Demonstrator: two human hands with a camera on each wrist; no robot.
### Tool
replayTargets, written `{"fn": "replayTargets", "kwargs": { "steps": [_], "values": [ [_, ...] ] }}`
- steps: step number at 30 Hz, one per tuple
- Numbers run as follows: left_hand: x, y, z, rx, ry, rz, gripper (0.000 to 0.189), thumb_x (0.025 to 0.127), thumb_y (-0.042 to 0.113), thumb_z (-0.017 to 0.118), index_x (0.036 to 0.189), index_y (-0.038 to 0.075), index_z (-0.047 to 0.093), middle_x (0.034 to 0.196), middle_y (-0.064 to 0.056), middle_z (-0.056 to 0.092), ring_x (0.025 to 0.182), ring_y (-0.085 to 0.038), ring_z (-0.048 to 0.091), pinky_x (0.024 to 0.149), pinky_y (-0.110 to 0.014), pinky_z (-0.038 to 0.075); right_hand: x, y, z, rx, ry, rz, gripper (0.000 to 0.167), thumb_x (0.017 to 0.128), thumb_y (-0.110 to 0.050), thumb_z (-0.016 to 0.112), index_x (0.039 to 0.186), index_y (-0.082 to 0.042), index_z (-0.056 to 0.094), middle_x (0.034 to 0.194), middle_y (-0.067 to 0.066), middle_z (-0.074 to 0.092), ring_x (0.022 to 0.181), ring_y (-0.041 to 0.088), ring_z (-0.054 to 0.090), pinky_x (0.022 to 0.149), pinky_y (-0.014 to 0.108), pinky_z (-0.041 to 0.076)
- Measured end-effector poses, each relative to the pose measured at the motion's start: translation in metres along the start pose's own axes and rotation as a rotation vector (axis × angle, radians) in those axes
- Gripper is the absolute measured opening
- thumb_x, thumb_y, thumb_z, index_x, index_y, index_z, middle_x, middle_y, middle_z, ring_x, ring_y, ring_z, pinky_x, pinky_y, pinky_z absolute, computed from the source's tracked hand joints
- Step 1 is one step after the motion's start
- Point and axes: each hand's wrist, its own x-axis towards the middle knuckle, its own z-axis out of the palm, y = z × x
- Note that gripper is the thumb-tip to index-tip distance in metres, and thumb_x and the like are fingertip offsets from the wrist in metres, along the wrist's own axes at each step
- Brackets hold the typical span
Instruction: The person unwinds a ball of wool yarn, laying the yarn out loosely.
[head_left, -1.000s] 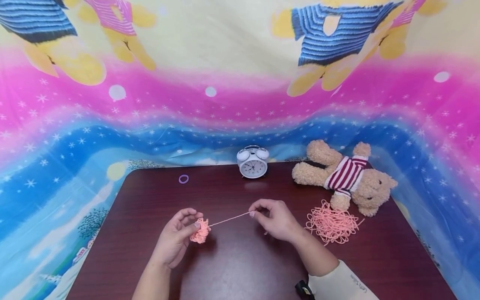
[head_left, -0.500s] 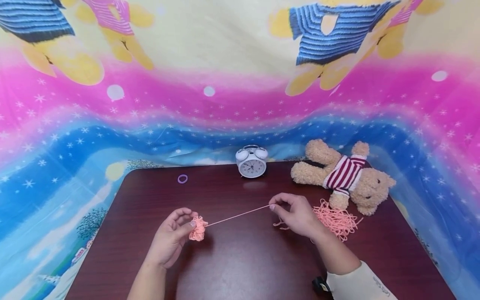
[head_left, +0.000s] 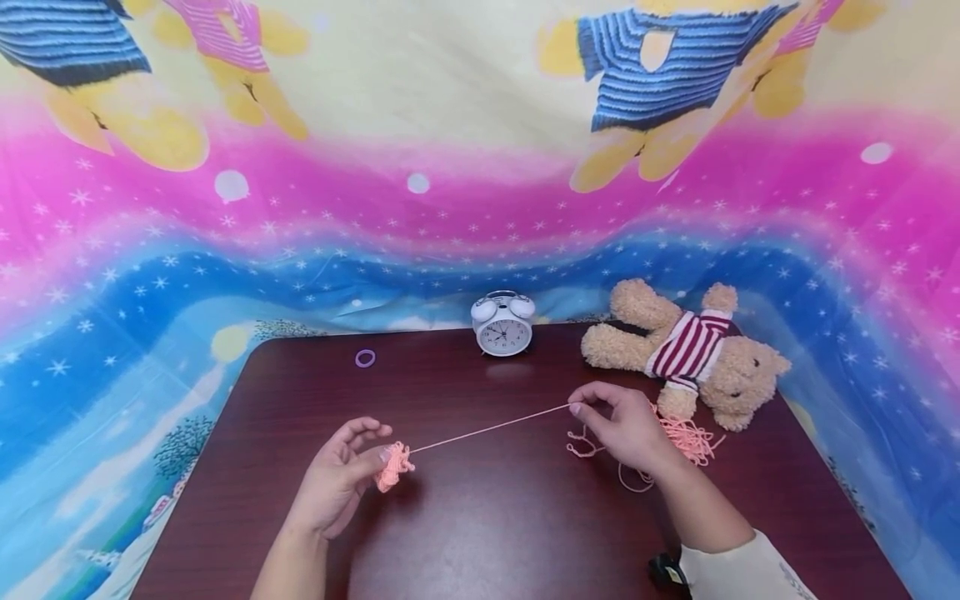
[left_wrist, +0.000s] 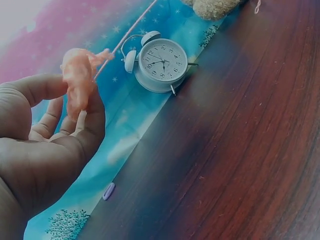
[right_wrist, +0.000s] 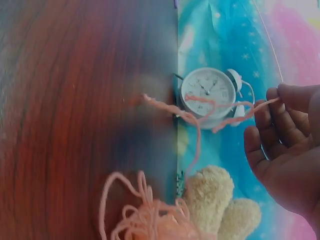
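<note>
My left hand point(head_left: 343, 475) pinches a small wound bundle of peach yarn point(head_left: 393, 467) between thumb and fingers, above the left part of the table. From the bundle a taut yarn strand point(head_left: 487, 428) runs up to the right. My right hand point(head_left: 626, 425) pinches that strand between thumb and forefinger. Below the right hand, slack kinked yarn point(right_wrist: 195, 117) dangles in the right wrist view. It trails toward a loose yarn pile point(head_left: 688, 439) on the table, partly hidden behind the right hand and forearm.
A teddy bear point(head_left: 690, 350) in a striped shirt lies at the back right, beside the pile. A white alarm clock point(head_left: 503, 327) stands at the table's back edge. Left of it lies a purple ring point(head_left: 365, 358). A printed cloth point(head_left: 420, 275) hangs behind the table point(head_left: 480, 517).
My right hand has moved right, and the taut strand between the hands has grown longer. The left hand has turned the bundle slightly while staying nearly in place.
</note>
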Motion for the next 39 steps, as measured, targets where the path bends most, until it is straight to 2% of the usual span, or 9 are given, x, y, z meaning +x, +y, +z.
{"fn": "replayTargets", "kwargs": {
  "steps": [4, 7, 13, 16, 20, 23, 29, 34, 39],
  "values": [
    [0.0, -0.002, -0.001, 0.003, 0.0, -0.003, 0.049, 0.09, -0.011, 0.068, 0.131, -0.001, 0.044, 0.125, -0.005, 0.06, 0.095, -0.01, 0.069, 0.073, -0.021, 0.059, 0.0, 0.003, -0.01, 0.002, 0.016, 0.022, 0.004, 0.098, -0.022, 0.074, 0.102, -0.022, 0.075, 0.085, -0.006, 0.072, 0.066, 0.011, 0.058, 0.06, 0.028, 0.049],
    [0.0, -0.003, -0.001, 0.005, 0.024, 0.0, 0.05, 0.089, -0.01, 0.07, 0.131, -0.001, 0.045, 0.124, -0.004, 0.062, 0.097, -0.01, 0.069, 0.077, -0.022, 0.059, -0.001, 0.007, -0.017, 0.012, 0.021, 0.043, 0.005, 0.099, -0.023, 0.073, 0.104, -0.02, 0.074, 0.087, -0.003, 0.073, 0.066, 0.013, 0.06, 0.057, 0.029, 0.049],
    [-0.001, -0.002, -0.003, -0.015, 0.085, 0.02, 0.044, 0.092, -0.01, 0.069, 0.128, -0.001, 0.047, 0.118, -0.001, 0.065, 0.099, -0.01, 0.069, 0.081, -0.023, 0.059, -0.007, 0.016, -0.031, 0.011, 0.029, 0.092, 0.013, 0.101, -0.029, 0.071, 0.106, -0.017, 0.074, 0.087, 0.0, 0.075, 0.076, 0.019, 0.07, 0.06, 0.028, 0.052],
    [-0.001, -0.001, -0.005, -0.044, 0.109, 0.04, 0.04, 0.092, -0.011, 0.067, 0.126, 0.001, 0.049, 0.117, -0.001, 0.066, 0.099, -0.009, 0.069, 0.082, -0.023, 0.059, -0.012, 0.021, -0.038, 0.015, 0.03, 0.129, 0.016, 0.101, -0.031, 0.07, 0.107, -0.016, 0.073, 0.082, 0.006, 0.074, 0.061, 0.019, 0.066, 0.05, 0.03, 0.049],
    [-0.001, 0.001, -0.008, -0.072, 0.132, 0.05, 0.039, 0.092, -0.013, 0.066, 0.124, 0.003, 0.051, 0.116, -0.001, 0.066, 0.096, -0.008, 0.069, 0.082, -0.023, 0.059, -0.017, 0.028, -0.046, -0.02, 0.044, 0.137, 0.017, 0.102, -0.03, 0.069, 0.109, -0.015, 0.073, 0.081, 0.009, 0.072, 0.05, 0.012, 0.053, 0.049, 0.03, 0.047],
    [-0.001, 0.003, -0.008, -0.08, 0.151, 0.045, 0.041, 0.091, -0.014, 0.065, 0.124, 0.002, 0.049, 0.116, -0.002, 0.065, 0.095, -0.008, 0.069, 0.082, -0.024, 0.06, -0.021, 0.033, -0.05, -0.052, 0.051, 0.145, 0.018, 0.102, -0.03, 0.069, 0.109, -0.015, 0.073, 0.088, 0.008, 0.073, 0.053, 0.011, 0.052, 0.052, 0.029, 0.047],
    [-0.002, 0.005, -0.009, -0.056, 0.176, 0.034, 0.042, 0.091, -0.013, 0.066, 0.125, 0.006, 0.049, 0.116, -0.001, 0.062, 0.095, -0.009, 0.069, 0.081, -0.026, 0.061, -0.028, 0.041, -0.058, -0.066, 0.021, 0.186, 0.021, 0.103, -0.034, 0.066, 0.112, -0.015, 0.072, 0.098, 0.009, 0.074, 0.048, 0.012, 0.049, 0.046, 0.032, 0.046],
    [-0.002, 0.005, -0.012, -0.041, 0.16, 0.039, 0.04, 0.093, -0.012, 0.065, 0.126, 0.004, 0.049, 0.117, -0.001, 0.062, 0.096, -0.01, 0.069, 0.077, -0.024, 0.06, -0.032, 0.047, -0.071, -0.12, 0.041, 0.168, 0.022, 0.105, -0.034, 0.064, 0.114, -0.016, 0.072, 0.094, 0.01, 0.074, 0.053, 0.013, 0.052, 0.052, 0.031, 0.046],
    [-0.003, 0.005, -0.019, -0.042, 0.177, 0.044, 0.04, 0.093, -0.014, 0.062, 0.127, 0.002, 0.049, 0.117, -0.002, 0.062, 0.097, -0.01, 0.068, 0.076, -0.022, 0.059, -0.035, 0.052, -0.084, -0.19, 0.085, 0.14, 0.019, 0.104, -0.032, 0.065, 0.112, -0.017, 0.073, 0.092, 0.006, 0.072, 0.067, 0.012, 0.06, 0.058, 0.029, 0.048]
  ]
}}
